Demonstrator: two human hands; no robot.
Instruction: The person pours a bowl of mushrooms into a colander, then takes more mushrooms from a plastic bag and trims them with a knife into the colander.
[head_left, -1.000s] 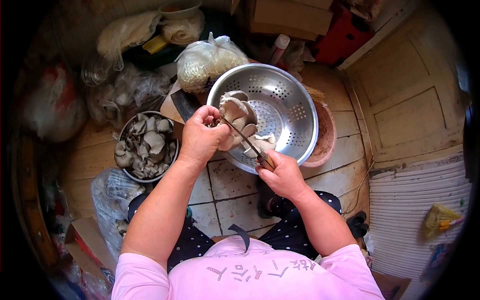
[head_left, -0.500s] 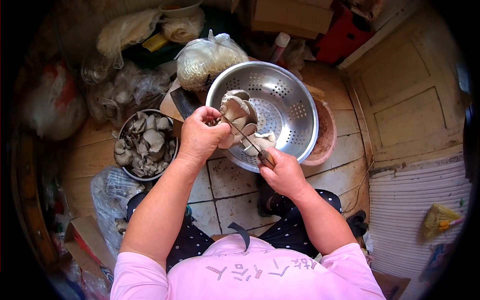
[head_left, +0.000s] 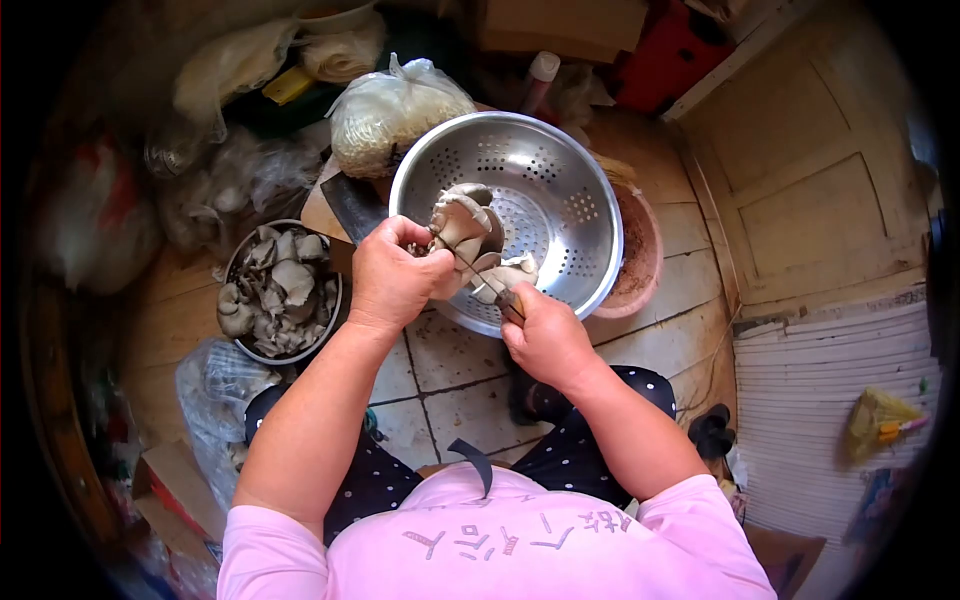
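Observation:
A cluster of grey oyster mushrooms [head_left: 462, 218] is in my left hand [head_left: 392, 278], with its stem end pinched between thumb and fingers. My right hand [head_left: 548, 336] is closed around the wooden handle of a knife [head_left: 512, 304]. The thin blade slants up and left against the cluster's stems beside my left thumb; its tip is hard to make out. Both hands are over the near left rim of a steel colander [head_left: 588, 175]. More pale mushroom [head_left: 508, 276] shows behind the blade, partly covered.
At left stands a round metal pan [head_left: 340, 300] of loose oyster mushrooms [head_left: 285, 285]. A tied clear bag [head_left: 395, 118] of pale contents sits behind the colander. The colander overlaps a pinkish basin [head_left: 648, 270] on its right. Plastic bags [head_left: 240, 180] crowd the back left; a door [head_left: 800, 190] is right.
The whole view has shifted slightly, moving the scene left and up. My hands have drawn a little closer together; both keep hold of the mushroom cluster and the knife.

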